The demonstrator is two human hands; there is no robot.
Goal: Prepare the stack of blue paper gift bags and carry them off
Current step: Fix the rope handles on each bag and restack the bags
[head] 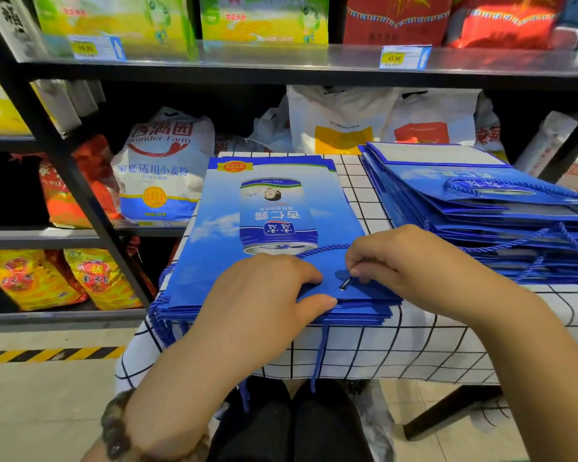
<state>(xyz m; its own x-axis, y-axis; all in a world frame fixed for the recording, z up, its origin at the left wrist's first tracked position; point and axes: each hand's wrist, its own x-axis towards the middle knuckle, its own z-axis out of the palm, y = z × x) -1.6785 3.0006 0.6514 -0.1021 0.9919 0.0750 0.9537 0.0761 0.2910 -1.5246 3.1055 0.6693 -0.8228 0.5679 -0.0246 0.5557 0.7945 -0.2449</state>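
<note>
Bag stack (264,228) is laid flat on the checked table (414,345). Its near edge is gripped by the left hand (264,295), fingers curled on top. The cord handle (324,249) is pinched at the eyelet by the right hand (397,261).

Stack of blue gift bags (267,211) lies flat on checked surface (364,345), openings twd front edge. Top bag: can print on sky w/ clouds, upside down. Its cord (324,249) loops across the face near an eyelet (342,287). Other cords (321,348) hang off front & left. 2nd stack (481,208), fanned, just right.
</note>
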